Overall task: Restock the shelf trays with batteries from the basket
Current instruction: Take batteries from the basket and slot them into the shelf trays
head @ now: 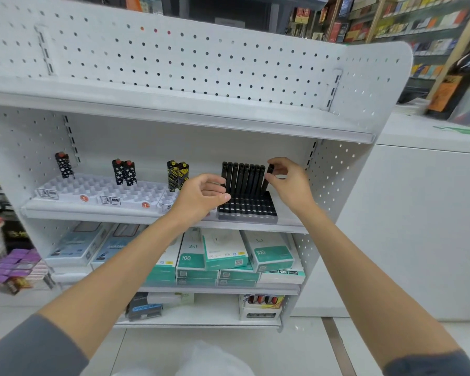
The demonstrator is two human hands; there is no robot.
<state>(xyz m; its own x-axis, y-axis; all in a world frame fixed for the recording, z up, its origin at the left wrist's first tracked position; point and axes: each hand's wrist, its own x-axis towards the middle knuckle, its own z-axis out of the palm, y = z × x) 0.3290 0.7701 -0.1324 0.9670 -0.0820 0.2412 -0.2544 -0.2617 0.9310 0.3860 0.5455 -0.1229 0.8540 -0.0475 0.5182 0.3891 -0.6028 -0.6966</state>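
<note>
Pale bag (pixel 201 359), perhaps; right hand (pixel 291 183) around battery (pixel 270 168) at tray's (pixel 247 219) rear-right edge

Tray labels (pixel 110 200) read "NBM"; teal boxes (pixel 193 256), "100".

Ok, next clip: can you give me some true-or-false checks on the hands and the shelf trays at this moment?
1. The right hand pinches a black battery at the right end of the row. True.
2. The black tray is filled from front to back. False: only its back row stands filled; the front slots are empty.
3. The black tray sits on the top shelf. False: it is on the middle shelf, right of the white trays.
4. The white trays hold only a few patterned batteries, at the back. True.
</note>
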